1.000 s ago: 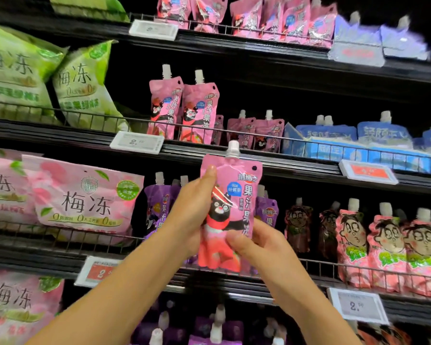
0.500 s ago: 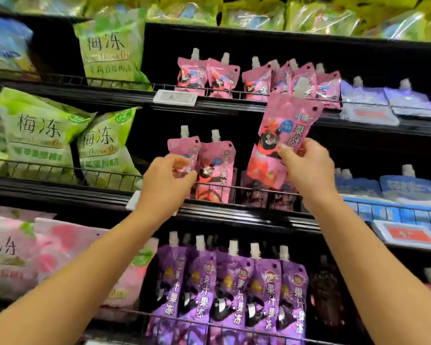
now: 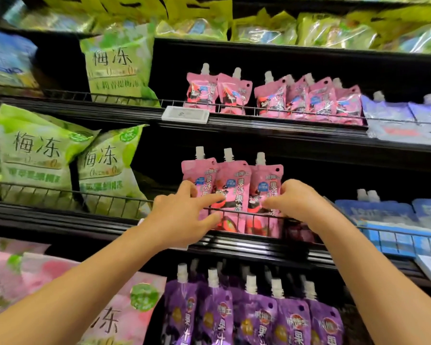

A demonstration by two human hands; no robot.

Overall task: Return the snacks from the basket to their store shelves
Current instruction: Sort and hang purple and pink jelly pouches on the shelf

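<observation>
Wire rail point(image 3: 246, 215) fronts pink pouches point(image 3: 237, 185); dark gap above spouts, w/ shelf overhead.

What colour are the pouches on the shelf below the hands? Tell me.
Purple pouches with white caps, clearest in the head view.

The green bags point(image 3: 38, 155) read 梅冻 (large characters), and the pink spouted pouches point(image 3: 237, 192) read 果汁果冻.

Three pink pouches point(image 3: 237, 190) upright behind shelf rail point(image 3: 125, 199), left hand point(image 3: 182, 215) and right hand point(image 3: 299, 202) seemingly touching them
</observation>
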